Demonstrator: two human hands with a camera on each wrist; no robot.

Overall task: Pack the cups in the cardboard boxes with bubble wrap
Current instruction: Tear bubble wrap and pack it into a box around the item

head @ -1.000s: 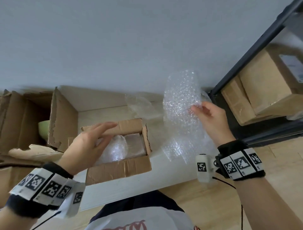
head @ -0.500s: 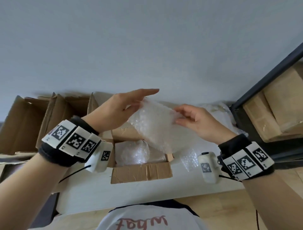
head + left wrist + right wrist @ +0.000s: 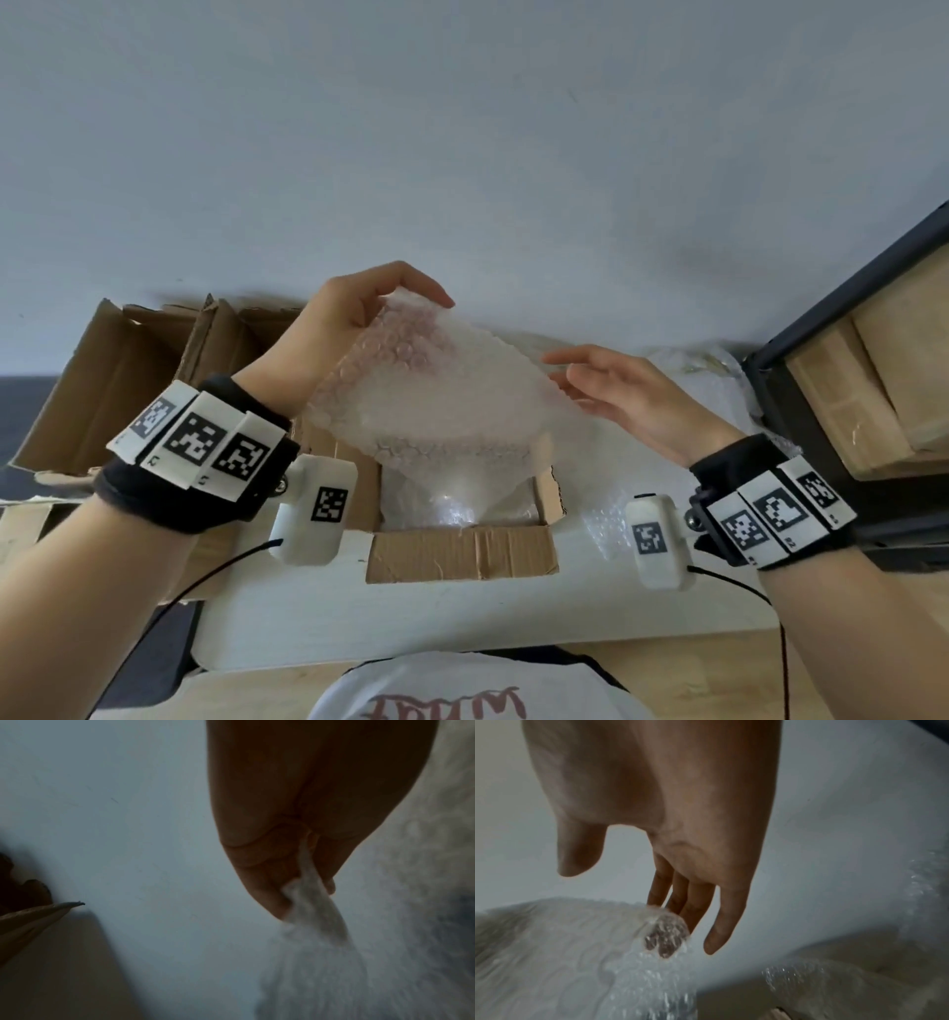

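Observation:
A sheet of bubble wrap (image 3: 436, 390) hangs spread above the small open cardboard box (image 3: 462, 555) on the white table. My left hand (image 3: 411, 295) pinches the sheet's upper left corner; the left wrist view shows the wrap (image 3: 313, 912) squeezed between thumb and fingers. At the sheet's right edge is my right hand (image 3: 562, 377), its straight fingers (image 3: 698, 906) lying behind the wrap and its thumb apart from it. Inside the box lies a bundle of bubble wrap (image 3: 452, 506). No bare cup shows.
Larger open cardboard boxes (image 3: 128, 385) stand at the left against the wall. A black shelf (image 3: 780, 370) with cardboard boxes (image 3: 883, 380) is at the right. Loose bubble wrap (image 3: 693, 367) lies at the table's back right. The table's white front edge (image 3: 462, 616) is near my body.
My right hand carried the sheet left, over the small box, and loosened its hold. My left hand left the box flap, rose and took the sheet's corner.

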